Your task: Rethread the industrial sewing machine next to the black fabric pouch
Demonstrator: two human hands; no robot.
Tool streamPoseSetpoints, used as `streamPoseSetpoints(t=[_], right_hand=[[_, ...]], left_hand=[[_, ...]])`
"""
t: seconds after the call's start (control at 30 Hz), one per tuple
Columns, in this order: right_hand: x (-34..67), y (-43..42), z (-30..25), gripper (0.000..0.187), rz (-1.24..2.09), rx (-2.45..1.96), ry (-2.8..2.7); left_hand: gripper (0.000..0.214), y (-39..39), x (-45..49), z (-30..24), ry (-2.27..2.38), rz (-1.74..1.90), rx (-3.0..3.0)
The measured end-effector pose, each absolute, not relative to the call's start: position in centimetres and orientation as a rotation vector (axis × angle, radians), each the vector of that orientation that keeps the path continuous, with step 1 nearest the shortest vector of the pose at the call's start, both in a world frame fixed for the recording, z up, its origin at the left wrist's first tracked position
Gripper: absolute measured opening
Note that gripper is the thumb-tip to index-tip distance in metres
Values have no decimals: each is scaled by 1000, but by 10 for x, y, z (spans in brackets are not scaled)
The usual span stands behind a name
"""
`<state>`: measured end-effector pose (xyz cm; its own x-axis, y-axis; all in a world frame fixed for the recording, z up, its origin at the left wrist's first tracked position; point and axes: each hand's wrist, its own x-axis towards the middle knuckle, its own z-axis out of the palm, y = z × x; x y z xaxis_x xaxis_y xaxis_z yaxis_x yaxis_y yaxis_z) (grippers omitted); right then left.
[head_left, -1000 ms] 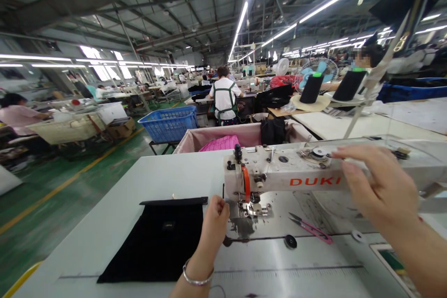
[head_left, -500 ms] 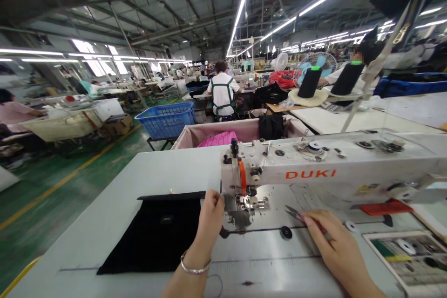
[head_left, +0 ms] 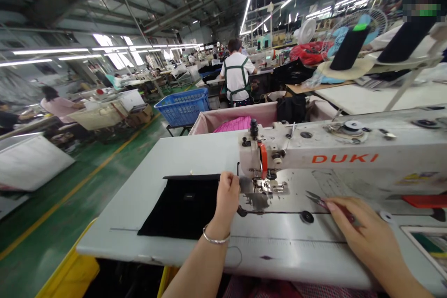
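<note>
A black fabric piece (head_left: 185, 207) with a small dark label lies flat on the sewing table (head_left: 139, 186), left of the needle area. My left hand (head_left: 228, 193), with a silver bangle at its wrist, is closed in a pinch beside the fabric's upper right corner; what its fingertips hold is hidden. The presser foot (head_left: 268, 186) of the white sewing machine (head_left: 293, 158) is just right of those fingers. In my right hand (head_left: 356, 216) is a pair of thread snips (head_left: 316, 199), blades pointing left over the metal bed. A black bobbin (head_left: 307, 217) lies below the blades.
Behind the machine stands a pink-lined bin (head_left: 233, 116) with pink cloth, and a blue basket (head_left: 185, 107) at its left. Black thread cones (head_left: 349, 49) rise at the right. A person (head_left: 237, 74) sits ahead, back turned. A yellow container (head_left: 75, 265) is below the table's left edge.
The view has tilted down and swung left, so the table appears further right and its front edge shows. Both hands keep nearly the same places relative to fabric and machine.
</note>
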<state>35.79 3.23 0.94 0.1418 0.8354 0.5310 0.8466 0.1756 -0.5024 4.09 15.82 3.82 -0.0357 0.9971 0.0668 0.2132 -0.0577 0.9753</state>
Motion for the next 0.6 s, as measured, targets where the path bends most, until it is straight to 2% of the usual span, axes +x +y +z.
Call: streamPoseSetpoints(t=[0.6], right_hand=[[349, 38, 17, 16, 6, -1569, -1648]], left_hand=[[26, 161, 38, 40, 1408, 1216, 1380]])
